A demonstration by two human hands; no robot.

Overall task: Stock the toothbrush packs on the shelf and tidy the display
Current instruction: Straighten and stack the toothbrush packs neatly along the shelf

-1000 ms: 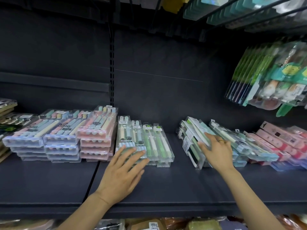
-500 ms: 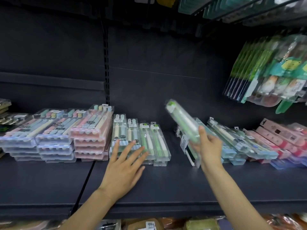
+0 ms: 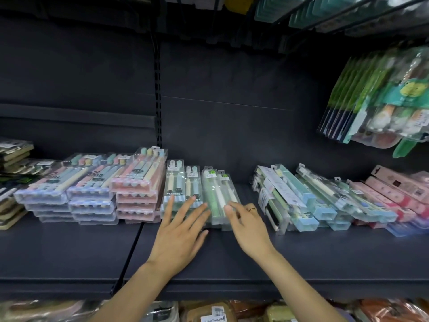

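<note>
Centrally, both hands lie on the clear packs in the middle of the dark shelf [image 3: 301, 256]. Left hand [image 3: 180, 238]: palm down, fingers spread flat over the near ends of the blue-and-cream packs [image 3: 181, 182]; nothing gripped. Right hand [image 3: 248, 225]: fingers loosely extended, tips touching the near end of the green pack [image 3: 214, 194], which lies flat atop its stack with hang tab toward the back wall. Not closed around it; contact by fingertips only, thumb side hidden, so whether it pinches the edge cannot be told. A ring [image 3: 252, 209] shows on one right finger.

Left of centre: three stacks of pastel multi-packs [image 3: 92, 184], the rightmost pink stack touching the blue-and-cream packs. Far left edge: darker packs [image 3: 14, 156], partly cut off.

Right of centre: a disordered pile of clear and blue packs [image 3: 301, 201], tilted and overlapping, apart from the green stack by a bare gap. Beyond them, pink packs [image 3: 394, 194] at the right edge.

Upper right: green carded items [image 3: 376, 101] hanging.
</note>
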